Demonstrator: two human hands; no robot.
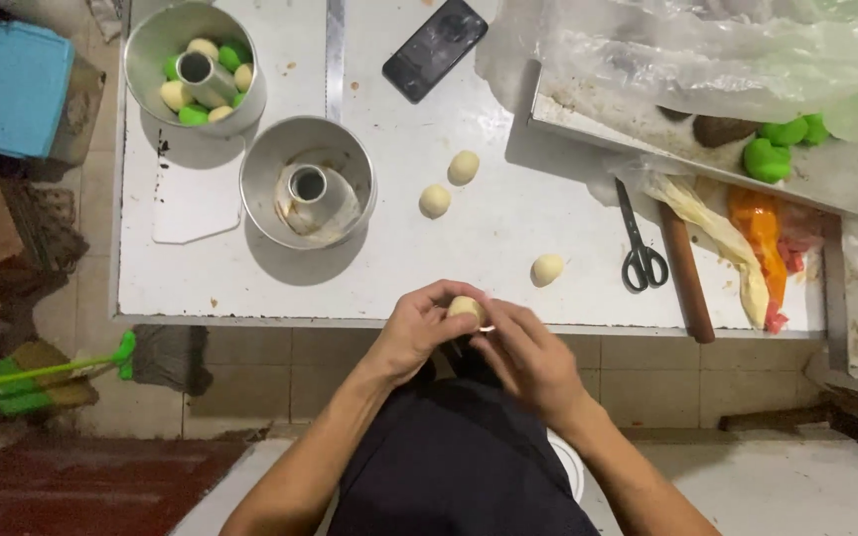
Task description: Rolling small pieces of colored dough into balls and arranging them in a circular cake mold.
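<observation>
Both grips close on one pale dough ball (466,309), held at the near edge of the white tabletop (508,199): the left hand (417,333) cups it from the left, the right hand (523,355) presses in from the right, fingertips touching the dough. Three more balls lie on the tabletop beyond, two (449,184) close together, one (547,269) nearer the hands. An empty tube pan (308,184) stands left of them; behind it, a second pan (194,67) holds pale and green balls. Scissors (640,248) and a rolling pin (686,273) lie to the right, a phone (435,48) at the far edge.
</observation>
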